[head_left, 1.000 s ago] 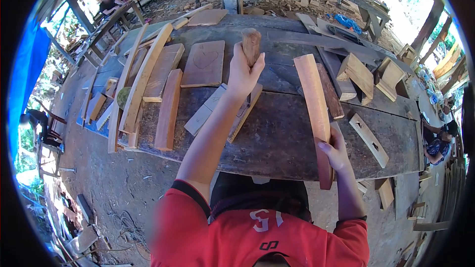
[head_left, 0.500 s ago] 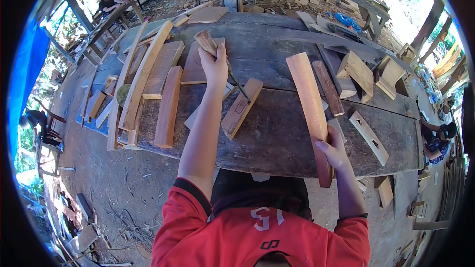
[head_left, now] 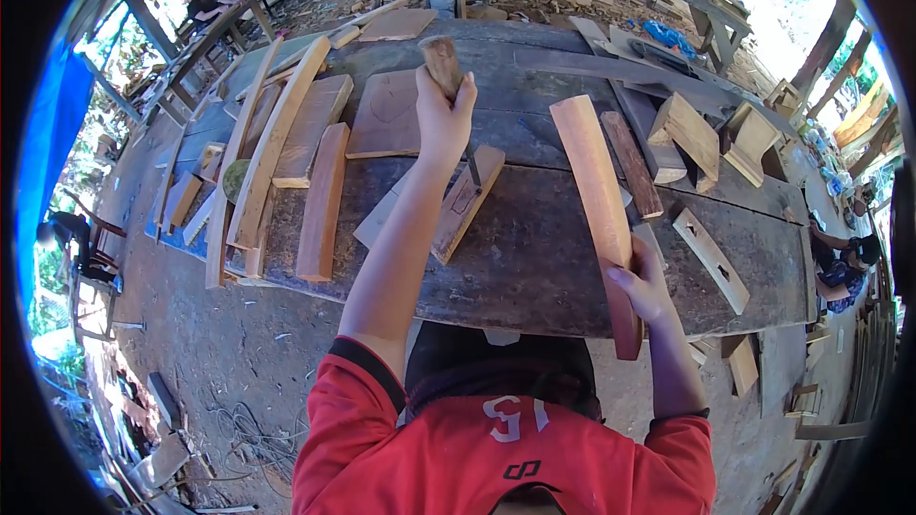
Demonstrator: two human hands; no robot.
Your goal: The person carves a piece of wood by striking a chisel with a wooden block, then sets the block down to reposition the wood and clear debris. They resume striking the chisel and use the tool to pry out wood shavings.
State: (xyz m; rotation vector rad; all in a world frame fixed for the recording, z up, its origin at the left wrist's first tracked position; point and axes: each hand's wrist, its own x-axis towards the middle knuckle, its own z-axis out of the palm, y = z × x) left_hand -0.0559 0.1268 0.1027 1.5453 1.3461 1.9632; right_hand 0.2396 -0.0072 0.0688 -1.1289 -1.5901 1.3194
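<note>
We see that the left hand [head_left: 441, 124] has swung a chisel with a stubby wooden handle and thin dark metal blade [head_left: 441, 59] back from its leftward lean of half a second ago. The chisel now stands nearly upright, and the hand has shifted slightly right. Its grip is a closed fist round the lower handle. The blade points down at a small pale-tan rectangular wooden block [head_left: 461, 208], which lies flat mid-tabletop just below the hand. We cannot tell whether the tip touches it. We judge that the chiselling of this block is underway, between strokes.

The right hand [head_left: 644, 291] has barely moved. Its grip is shut on the lower part of a long, gently curved reddish-brown plank [head_left: 592, 181], smooth-sawn, slanting up from the near edge.

The weathered grey board tabletop [head_left: 534, 267] looks rough and cracked. The chisel's handle end appears rounded and battered. To the left lie pale orange curved slats [head_left: 277, 143], and beside them a flat square board with a drawn outline [head_left: 386, 114].
</note>
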